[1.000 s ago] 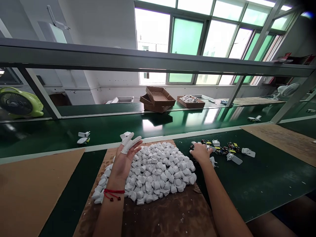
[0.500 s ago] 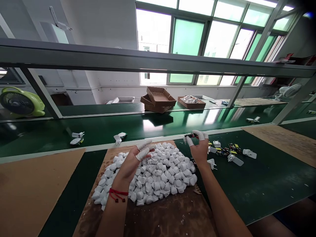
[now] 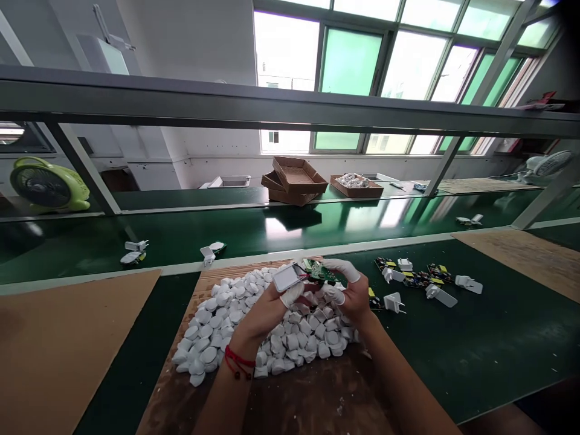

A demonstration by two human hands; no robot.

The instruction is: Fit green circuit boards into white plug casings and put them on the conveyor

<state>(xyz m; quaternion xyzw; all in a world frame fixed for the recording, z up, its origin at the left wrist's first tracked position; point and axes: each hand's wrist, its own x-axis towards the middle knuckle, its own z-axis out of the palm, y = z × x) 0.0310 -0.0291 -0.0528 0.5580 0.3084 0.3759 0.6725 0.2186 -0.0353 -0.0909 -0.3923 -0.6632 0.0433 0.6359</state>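
Head view: I note that the left hand (image 3: 270, 311) and right hand (image 3: 356, 297) have come together over the heap of white caps (image 3: 292, 339). Half a second ago the right hand alone carried the piece, at the heap's far right edge, and the left hovered with nothing in its fingers. I judge that the work has passed from fetching to two-handed handling.

The left thumb and fingers are closed on a white casing (image 3: 286, 277); the right fingers pinch a circuit board (image 3: 319, 271), with barely any gap beyond the part's thickness. Both parts are held up, clear of the heap. Thin red wires appear to run between them, though the fingers hide the underside and I cannot confirm the joint.

Materials: the casing is flat, smooth, rectangular, plastic by its look; the board is green, studded with small components. The caps are matt, short and rounded, piled on a stained brown panel (image 3: 312, 399). To the right, white plug pieces (image 3: 441, 295) with dark, yellow-marked boards (image 3: 419, 278) lie on the smooth green worktop (image 3: 502, 338).
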